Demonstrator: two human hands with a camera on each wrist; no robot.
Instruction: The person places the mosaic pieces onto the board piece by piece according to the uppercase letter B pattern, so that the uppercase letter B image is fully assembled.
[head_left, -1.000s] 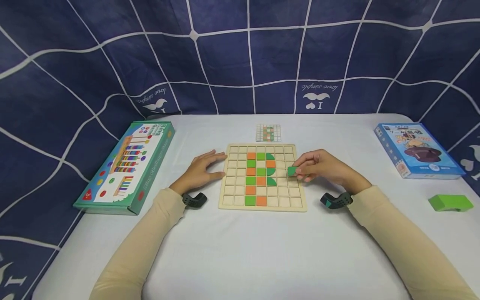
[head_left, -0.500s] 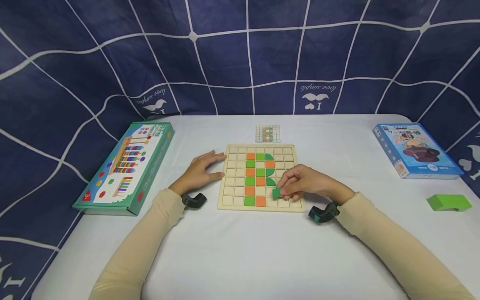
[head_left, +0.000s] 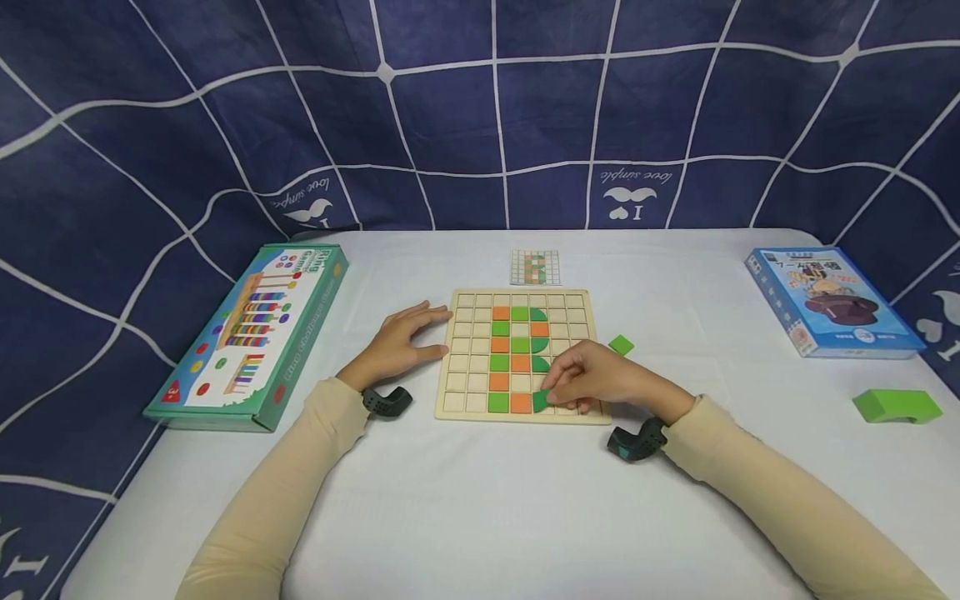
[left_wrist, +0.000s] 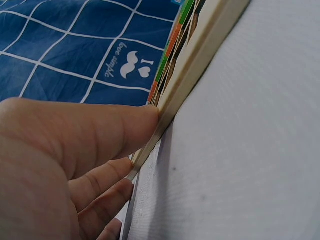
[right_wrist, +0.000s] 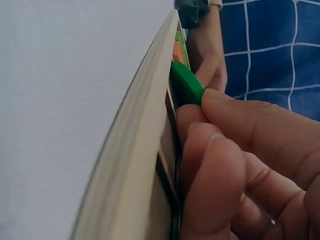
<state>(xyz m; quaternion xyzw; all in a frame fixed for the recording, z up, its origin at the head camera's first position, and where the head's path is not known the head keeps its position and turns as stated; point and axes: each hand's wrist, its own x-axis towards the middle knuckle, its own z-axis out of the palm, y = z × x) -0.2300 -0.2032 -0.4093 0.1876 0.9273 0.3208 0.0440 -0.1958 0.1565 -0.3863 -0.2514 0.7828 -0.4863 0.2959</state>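
Observation:
In the head view a wooden grid board (head_left: 456,382) bears orange and light green square tiles, with dark green quarter-round tiles (head_left: 539,364) on their right side. My right hand (head_left: 596,375) pinches a dark green quarter-round tile (head_left: 539,402) between thumb and fingertips, over the front row beside an orange tile (head_left: 521,403). The right wrist view has this tile (right_wrist: 186,82) tilted close over a cell. My left hand (head_left: 401,342) rests along the board's left edge, thumb and fingers extended. In the left wrist view its thumb (left_wrist: 135,125) touches the board's side (left_wrist: 197,65).
Behind the board lies a small pattern card (head_left: 535,267). A light green tile (head_left: 621,344) lies on the white table by my right hand. A green game box (head_left: 251,333) stands left; a blue box (head_left: 836,302) and a green arched block (head_left: 897,406) lie right.
My right hand has carried the dark green tile from the board's right edge leftward and nearer, to the front row. The light green tile on the table has become visible. My left hand stays put.

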